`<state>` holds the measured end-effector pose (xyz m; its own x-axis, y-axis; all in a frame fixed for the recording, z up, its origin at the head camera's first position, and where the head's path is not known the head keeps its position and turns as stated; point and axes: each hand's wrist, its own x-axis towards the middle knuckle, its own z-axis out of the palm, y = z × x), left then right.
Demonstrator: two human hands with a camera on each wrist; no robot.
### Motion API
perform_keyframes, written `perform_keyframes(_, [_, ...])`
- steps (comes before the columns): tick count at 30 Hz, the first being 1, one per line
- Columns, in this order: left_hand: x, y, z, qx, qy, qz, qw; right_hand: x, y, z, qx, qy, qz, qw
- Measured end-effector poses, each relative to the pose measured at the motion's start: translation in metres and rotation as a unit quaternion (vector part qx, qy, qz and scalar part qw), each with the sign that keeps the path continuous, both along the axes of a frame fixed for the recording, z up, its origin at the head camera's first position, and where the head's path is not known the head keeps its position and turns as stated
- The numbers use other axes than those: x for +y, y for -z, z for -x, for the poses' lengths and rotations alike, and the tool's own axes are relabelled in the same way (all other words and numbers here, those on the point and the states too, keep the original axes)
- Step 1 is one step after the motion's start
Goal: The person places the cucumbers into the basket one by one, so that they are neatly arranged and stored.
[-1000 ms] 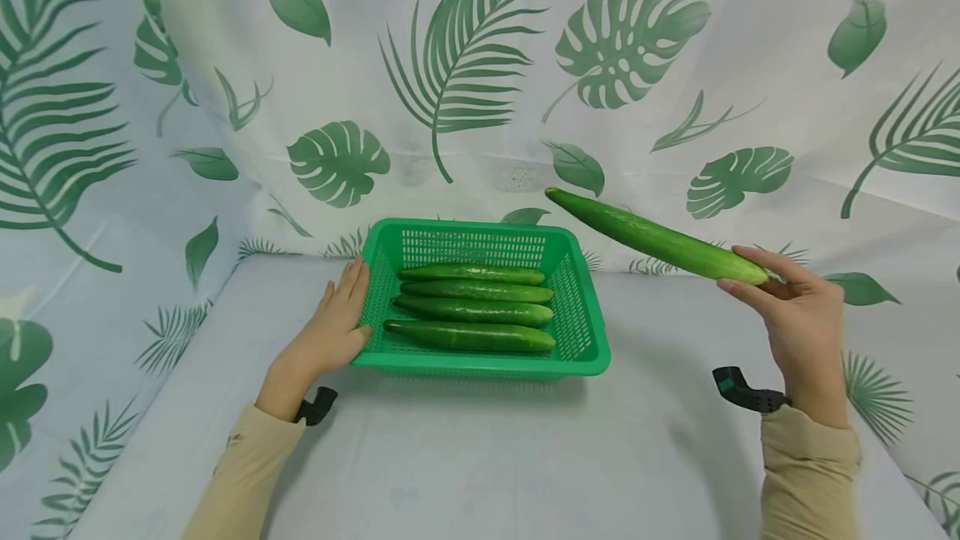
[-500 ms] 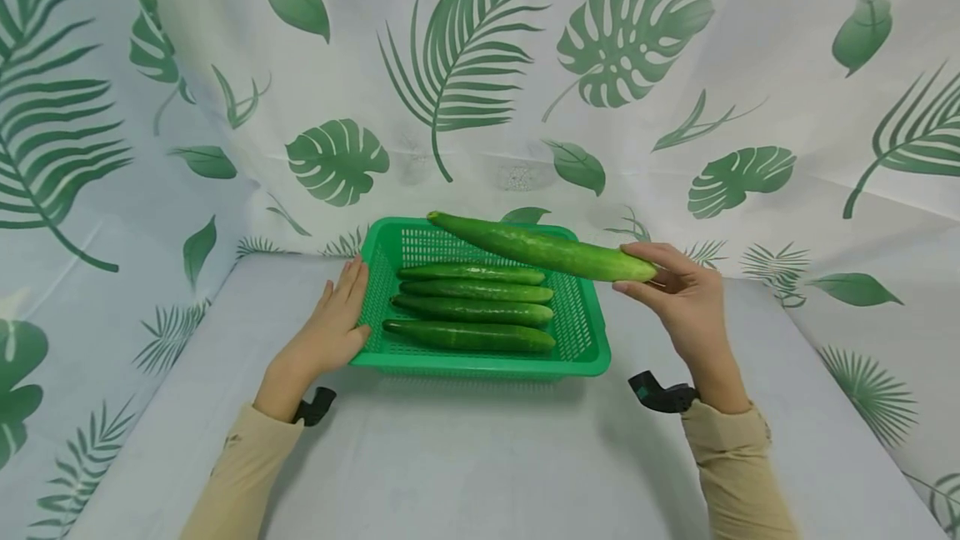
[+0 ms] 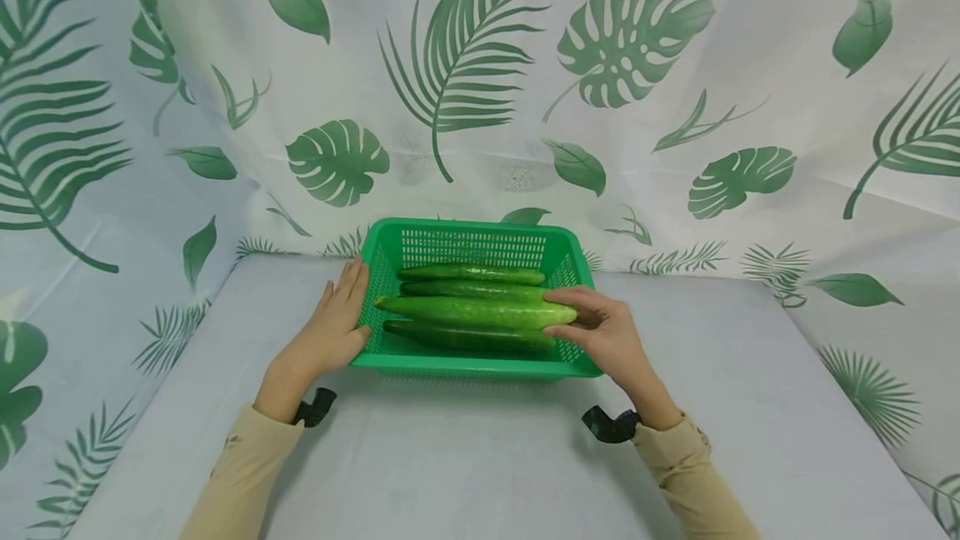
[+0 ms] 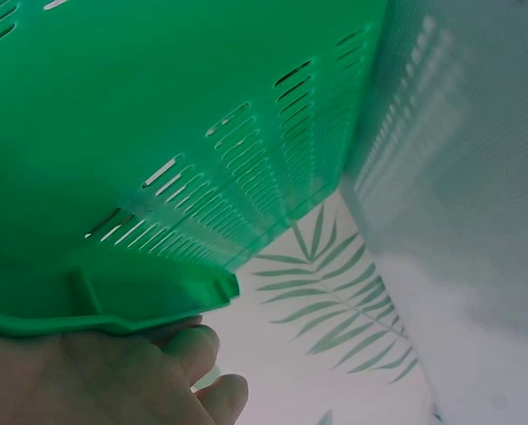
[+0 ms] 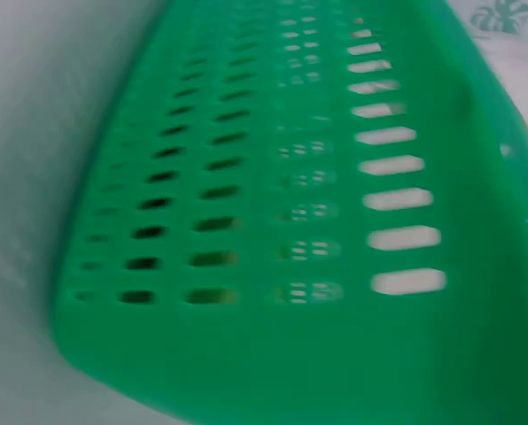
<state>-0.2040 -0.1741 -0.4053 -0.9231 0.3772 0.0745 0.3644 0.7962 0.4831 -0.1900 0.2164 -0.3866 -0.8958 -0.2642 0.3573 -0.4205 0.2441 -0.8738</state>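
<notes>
A green slotted plastic basket [image 3: 480, 363] stands on the table, with several cucumbers lying crosswise inside. My right hand [image 3: 600, 330] pinches the pale end of one cucumber [image 3: 472, 310] between thumb and fingers, over the basket's right side. That cucumber lies level above the others and covers part of them. Two more cucumbers [image 3: 471, 273] show behind it, and another cucumber [image 3: 465, 335] in front. My left hand [image 3: 330, 323] rests against the basket's left rim with straight fingers. In the left wrist view its fingers [image 4: 193, 354] touch the rim. The right wrist view shows only the basket's outer wall [image 5: 317, 354].
The pale table [image 3: 480, 457] reaches forward from the basket and to both sides. A white curtain [image 3: 480, 90] with green leaf prints hangs close behind the basket. More leaf-printed cloth [image 3: 60, 190] lines the left side. Each wrist wears a black camera mount [image 3: 611, 425].
My right hand has carried the cucumber from the right, leftward and down into the basket, turning it from slanted to nearly level. My left hand has stayed at the basket's left rim.
</notes>
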Motion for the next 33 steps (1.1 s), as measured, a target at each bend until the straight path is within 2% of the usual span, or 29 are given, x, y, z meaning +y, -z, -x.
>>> perform_keyframes(5, [0.000, 0.000, 0.000, 0.002, 0.001, 0.002, 1.0000, -0.001, 0.009, -0.001, -0.011, -0.010, -0.030, 0.999])
perform_keyframes(14, [0.002, 0.001, -0.001, 0.000, -0.003, 0.000, 1.0000, 0.000, 0.014, -0.001, 0.029, -0.055, -0.086, 0.994])
perform_keyframes(24, [0.001, 0.002, 0.001, 0.003, -0.003, 0.004, 1.0000, -0.003, 0.016, 0.001, 0.061, -0.048, -0.143, 0.987])
perform_keyframes(33, [0.001, 0.001, 0.000, 0.001, -0.003, 0.004, 1.0000, -0.006, 0.013, -0.002, 0.021, -0.057, -0.178, 0.982])
